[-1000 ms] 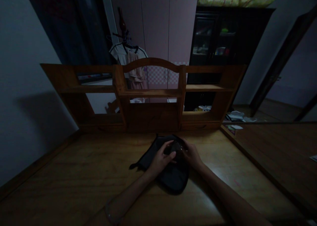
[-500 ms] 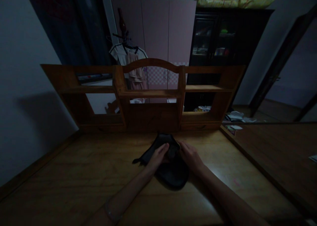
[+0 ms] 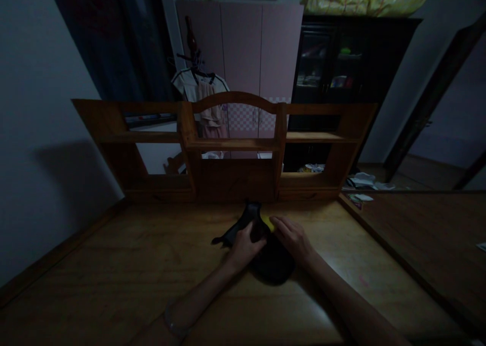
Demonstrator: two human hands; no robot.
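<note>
A soft black pouch-like bag point(image 3: 274, 267) lies on the wooden desk point(image 3: 159, 265), with a thin strap or tab sticking out to its left. My left hand point(image 3: 245, 245) is closed on the bag's near-left part, thumb over its opening. At the bag's upper right, my right hand point(image 3: 292, 237) pinches a small yellow piece point(image 3: 268, 223) at the bag's edge. In the dim light I cannot tell what the yellow piece is, or whether it is separate from the bag. What lies inside the bag is hidden.
A wooden shelf unit point(image 3: 235, 144) stands along the desk's back edge. Beyond it are a pink wardrobe point(image 3: 243, 47), hanging clothes point(image 3: 207, 95) and a dark cabinet point(image 3: 326, 73). Papers point(image 3: 362, 198) lie at the right, and a wall point(image 3: 45, 133) borders the left side.
The yellow piece now shows plainly at my right fingers. My left hand has shifted slightly down and right, with its thumb further in, and the bag has turned or folded a little.
</note>
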